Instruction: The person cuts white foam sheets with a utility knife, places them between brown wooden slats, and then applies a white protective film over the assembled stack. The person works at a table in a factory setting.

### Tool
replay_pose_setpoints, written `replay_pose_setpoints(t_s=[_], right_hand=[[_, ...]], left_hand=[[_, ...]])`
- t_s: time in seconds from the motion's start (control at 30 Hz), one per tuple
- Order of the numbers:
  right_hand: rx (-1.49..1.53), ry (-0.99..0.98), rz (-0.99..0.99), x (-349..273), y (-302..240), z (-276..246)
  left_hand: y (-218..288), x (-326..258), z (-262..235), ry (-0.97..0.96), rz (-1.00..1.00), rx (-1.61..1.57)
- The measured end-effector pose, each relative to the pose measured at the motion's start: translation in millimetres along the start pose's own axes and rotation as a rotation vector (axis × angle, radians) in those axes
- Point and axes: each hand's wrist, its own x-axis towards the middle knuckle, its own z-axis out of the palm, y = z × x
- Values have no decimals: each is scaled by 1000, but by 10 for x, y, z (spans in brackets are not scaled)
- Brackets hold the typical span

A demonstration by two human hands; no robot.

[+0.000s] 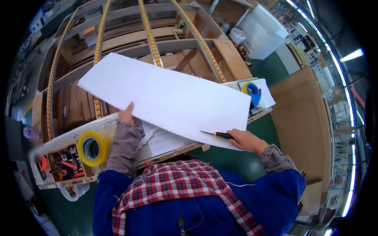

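A long white foam sheet (169, 94) lies tilted across the bench edge and the roller frame, its far left corner raised over the rollers. My left hand (126, 114) grips its near edge, thumb on top and fingers hidden underneath. My right hand (247, 140) is closed at the near right corner of the sheet. A utility knife (223, 135) with a black and yellow handle sticks out of that hand, its thin blade pointing left over the white surface. Whether the right hand also touches the sheet's edge is hard to make out.
Yellow rollers (149, 35) run along the frame behind the sheet. A big roll of clear yellow tape (93, 148) stands beside a wooden tool box (67, 164) at left. Papers (167, 142) lie under the sheet. A blue tape dispenser (254, 94) sits at right, near large cardboard (301, 118).
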Motion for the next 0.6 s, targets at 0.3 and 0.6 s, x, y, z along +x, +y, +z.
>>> replay_pose_setpoints(t_s=[0.3,0.6], right_hand=[[-50,97,132,-753,359,77],[-152,284,359,-1726,894,184]], left_hand=[[12,24,5,-30,-21,14],[60,-63,-30,-38,-44,-14]])
